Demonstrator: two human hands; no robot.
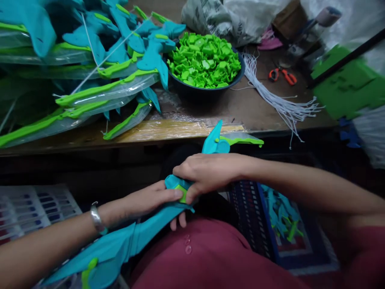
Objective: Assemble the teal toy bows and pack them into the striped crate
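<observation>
A long teal plastic toy point(144, 228) with lime green parts lies slantwise above my lap, its upper end near the bench edge. My left hand point(153, 198) grips its middle from the left, the thumb on a small lime green plastic piece point(181, 193) set against the teal body. My right hand point(207, 172) is closed over the toy from the other side, with its thumb at the same green piece. A green arm with clear film point(242, 139) sticks out to the right at the upper end. The fingers under the toy are partly hidden.
On the bench point(210, 108) are stacked teal-and-green toys point(120, 60), a dark bowl point(207, 90) of small green pieces, a bundle of white strings point(270, 98) and orange-handled pliers point(282, 75). Below right, a blue crate point(272, 224) holds teal parts; a white crate point(39, 208) stands left.
</observation>
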